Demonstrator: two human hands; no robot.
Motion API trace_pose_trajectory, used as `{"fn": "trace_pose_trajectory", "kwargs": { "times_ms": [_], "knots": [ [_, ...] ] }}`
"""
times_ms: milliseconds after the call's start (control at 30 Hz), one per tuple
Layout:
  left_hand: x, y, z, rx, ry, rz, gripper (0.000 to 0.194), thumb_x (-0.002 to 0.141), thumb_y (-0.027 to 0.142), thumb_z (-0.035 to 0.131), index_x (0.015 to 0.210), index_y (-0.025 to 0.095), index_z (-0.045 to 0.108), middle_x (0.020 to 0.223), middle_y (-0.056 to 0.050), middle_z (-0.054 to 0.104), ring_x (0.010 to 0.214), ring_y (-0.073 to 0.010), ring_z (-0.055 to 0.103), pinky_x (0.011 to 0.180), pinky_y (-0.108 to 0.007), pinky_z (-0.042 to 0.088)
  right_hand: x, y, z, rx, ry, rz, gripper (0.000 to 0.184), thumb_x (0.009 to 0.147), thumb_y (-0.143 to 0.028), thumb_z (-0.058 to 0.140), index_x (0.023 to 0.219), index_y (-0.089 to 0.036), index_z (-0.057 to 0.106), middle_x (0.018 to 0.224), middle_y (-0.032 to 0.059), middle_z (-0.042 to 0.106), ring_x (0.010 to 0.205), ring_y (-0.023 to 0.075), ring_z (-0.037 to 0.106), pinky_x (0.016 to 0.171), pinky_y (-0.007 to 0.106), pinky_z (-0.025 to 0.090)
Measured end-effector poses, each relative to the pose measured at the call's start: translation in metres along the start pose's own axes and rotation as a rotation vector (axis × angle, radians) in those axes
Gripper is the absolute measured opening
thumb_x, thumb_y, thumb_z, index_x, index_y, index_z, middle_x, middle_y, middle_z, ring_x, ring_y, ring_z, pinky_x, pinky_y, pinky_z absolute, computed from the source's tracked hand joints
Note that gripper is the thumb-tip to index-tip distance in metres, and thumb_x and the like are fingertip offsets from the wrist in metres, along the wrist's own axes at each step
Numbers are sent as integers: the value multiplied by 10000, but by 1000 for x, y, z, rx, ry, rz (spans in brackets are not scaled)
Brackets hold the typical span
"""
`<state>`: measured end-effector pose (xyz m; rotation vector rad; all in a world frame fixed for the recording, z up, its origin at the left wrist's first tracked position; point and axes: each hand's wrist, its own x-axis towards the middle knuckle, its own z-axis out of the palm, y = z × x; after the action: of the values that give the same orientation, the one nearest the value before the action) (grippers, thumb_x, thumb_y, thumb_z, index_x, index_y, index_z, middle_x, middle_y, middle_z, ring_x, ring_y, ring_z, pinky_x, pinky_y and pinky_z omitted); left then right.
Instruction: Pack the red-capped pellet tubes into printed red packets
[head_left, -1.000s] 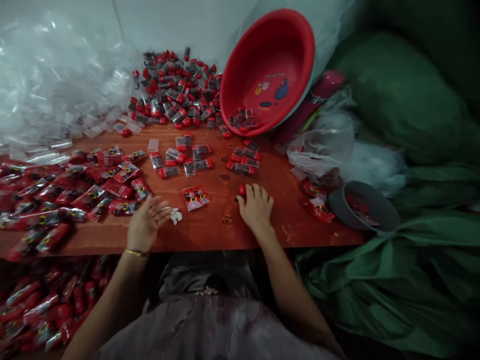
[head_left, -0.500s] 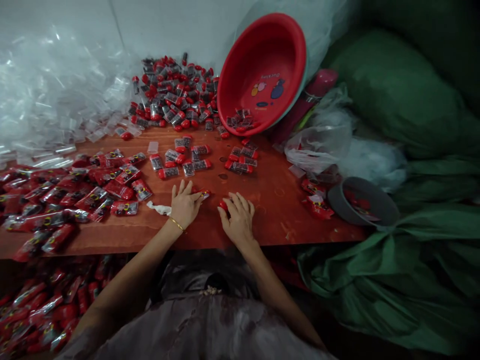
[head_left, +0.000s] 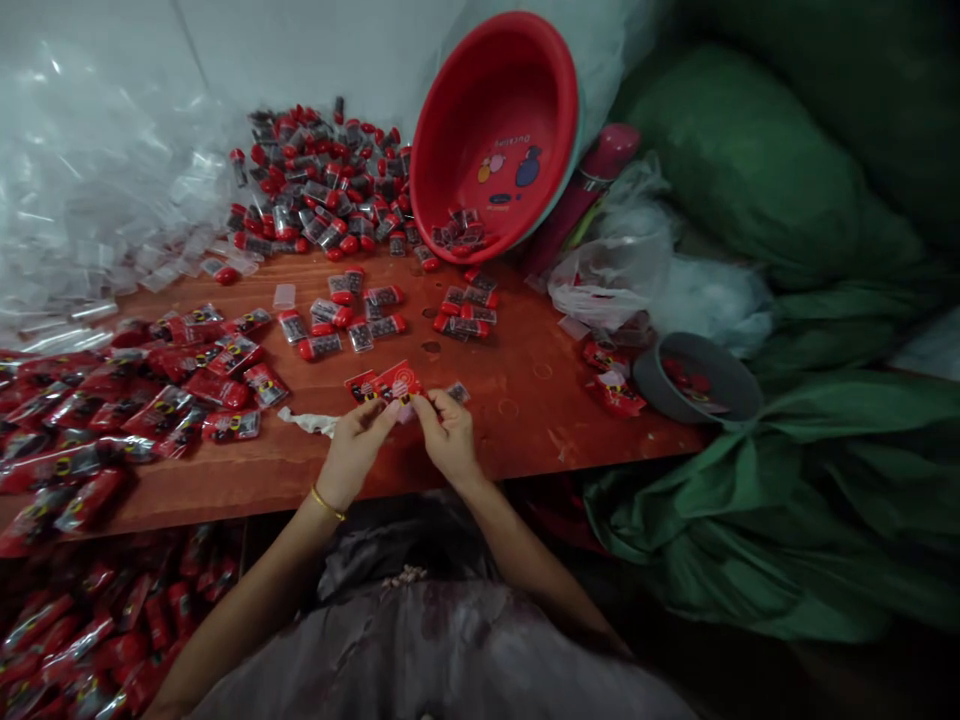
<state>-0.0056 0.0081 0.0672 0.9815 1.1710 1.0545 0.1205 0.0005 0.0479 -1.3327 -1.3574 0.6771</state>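
My left hand (head_left: 354, 447), with a gold bangle on its wrist, pinches the left edge of a small red printed wrapper (head_left: 401, 382). The right hand (head_left: 450, 432) has thumb and fingertips closed on the wrapper's other edge. Both hands are close together above the front of the red-brown table (head_left: 517, 370). Another red printed piece (head_left: 361, 386) lies just beyond my left fingers. Past the right fingers is a small clear container (head_left: 458, 392), partly hidden. Farther back are several clear containers with red caps and dark contents (head_left: 385, 296).
Red-wrapped packs (head_left: 217, 388) are heaped at left, with more below the table edge. Clear plastic sleeves (head_left: 97, 190) and a pile of capped containers (head_left: 322, 190) stand behind. A tilted red basin (head_left: 427, 130), pink flask (head_left: 611, 150), grey bowl (head_left: 652, 385) and green sacks (head_left: 765, 160) are at right.
Both hands have come together and now pinch a red wrapper between them. The red-capped item at my right fingers has left the hand's grasp. The view has shifted slightly.
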Motion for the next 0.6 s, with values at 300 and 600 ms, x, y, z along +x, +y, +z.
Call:
{"fn": "trace_pose_trajectory", "kwargs": {
  "times_ms": [300,600],
  "knots": [
    [-19,-6,-9,-243,100,-279,414,448,367,860,761,134,720,737,-23,696,617,-115,599,563,-234,523,-31,12,8,-179,-157,-83,292,929,-311,368,734,-208,560,667,4,584,649,138,541,660,262,441],
    [1,4,-13,-316,146,-316,428,385,377,880,581,128,592,558,21,621,518,-90,575,557,-228,518,39,46,-75,-750,-472,-191,456,792,-281,593,1233,-192,516,1314,112,532,1216,288,420,1014,487,309]
  ]
}}
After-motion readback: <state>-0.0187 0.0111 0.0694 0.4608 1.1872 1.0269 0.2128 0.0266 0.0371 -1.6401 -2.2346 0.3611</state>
